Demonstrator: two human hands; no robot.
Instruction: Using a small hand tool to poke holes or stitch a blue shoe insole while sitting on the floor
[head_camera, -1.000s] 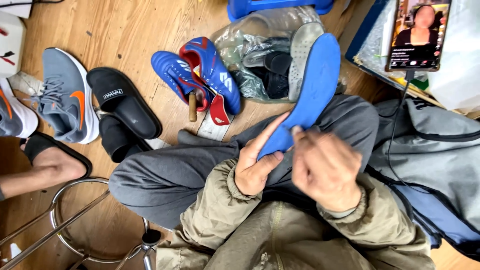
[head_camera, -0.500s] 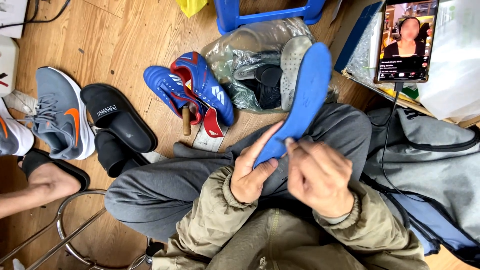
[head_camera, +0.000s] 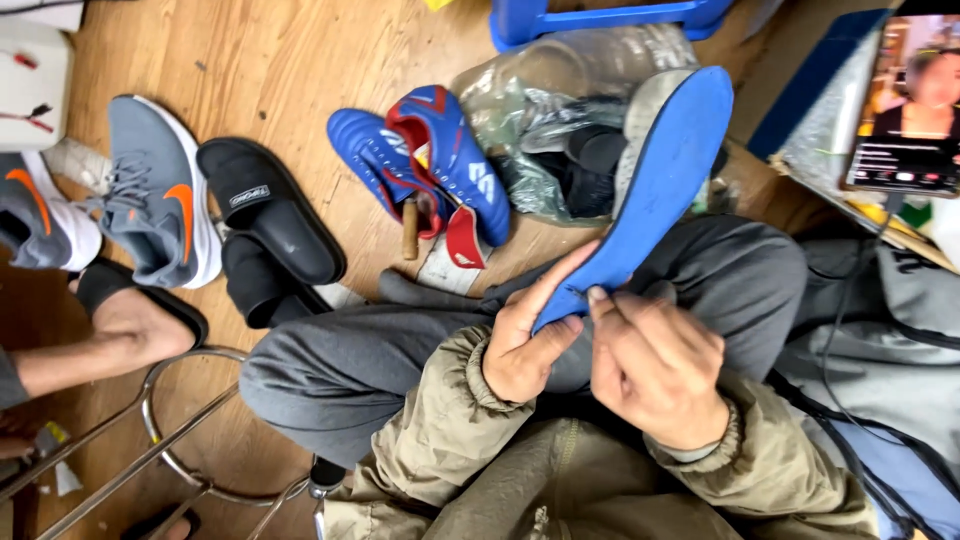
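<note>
Seated on a wooden floor (head_camera: 260, 60), we grip the heel end of a blue insole (head_camera: 655, 180) over our grey-trousered knees: our left hand (head_camera: 525, 345) clasps it from beneath, our right hand (head_camera: 655, 370) pinches its edge. Beyond lie blue football boots (head_camera: 430, 165), black slides (head_camera: 265, 215), grey trainers (head_camera: 155, 200) and a plastic bag (head_camera: 545, 110) holding shoes.

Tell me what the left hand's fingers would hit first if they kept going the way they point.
The left hand points up along the blue insole; past its tip, probably the clear plastic bag of dark items, though depth is unclear.
</note>
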